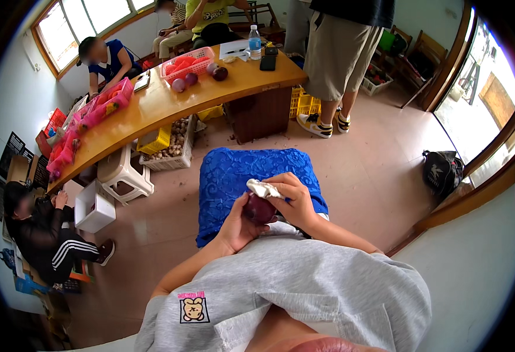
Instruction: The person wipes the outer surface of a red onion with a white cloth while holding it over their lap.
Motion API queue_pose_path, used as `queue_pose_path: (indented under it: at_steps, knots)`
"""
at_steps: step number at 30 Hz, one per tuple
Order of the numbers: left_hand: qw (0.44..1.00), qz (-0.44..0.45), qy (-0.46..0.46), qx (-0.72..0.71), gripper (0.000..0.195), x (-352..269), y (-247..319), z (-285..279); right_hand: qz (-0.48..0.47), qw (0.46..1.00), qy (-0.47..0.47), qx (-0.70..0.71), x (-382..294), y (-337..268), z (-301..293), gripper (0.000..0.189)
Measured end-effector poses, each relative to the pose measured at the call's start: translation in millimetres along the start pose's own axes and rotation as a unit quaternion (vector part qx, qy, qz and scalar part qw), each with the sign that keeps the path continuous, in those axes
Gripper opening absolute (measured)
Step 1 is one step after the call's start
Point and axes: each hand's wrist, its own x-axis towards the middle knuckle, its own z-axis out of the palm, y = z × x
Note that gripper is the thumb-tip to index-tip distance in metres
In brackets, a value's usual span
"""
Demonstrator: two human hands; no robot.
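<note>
In my left hand point(234, 229) rests a round, dark purple fruit point(259, 210), possibly a passion fruit, cupped by the fingers and thumb. My right hand point(300, 203) pinches a bunched white cloth point(262, 188) at the fruit's upper side. The cloth appears to touch the skin, and part of the fruit is hidden behind fingers. Both hands are close to my body, above a blue floral lace cloth point(255, 169) spread over my lap.
A curved-looking wooden table point(160, 105) holds pink baskets point(187, 64), purple fruits point(191, 79) and a water bottle point(254, 43). Below are a crate of round produce point(178, 141) and a plastic stool point(125, 171). People sit left and behind; one person point(345, 57) stands. A black bag point(443, 171) lies right.
</note>
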Motion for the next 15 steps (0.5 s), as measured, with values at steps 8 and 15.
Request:
queue_pose_path:
  at_steps: [8,15]
  knots:
    - [0.995,0.027,-0.010,-0.098,0.058,3,-2,-11,-0.070,0.997,-0.021,-0.026,-5,-5,-2,0.034]
    - [0.999,-0.006,-0.025,-0.040,0.059,0,-2,-2,0.052,0.999,-0.002,0.007,6,0,2,0.029]
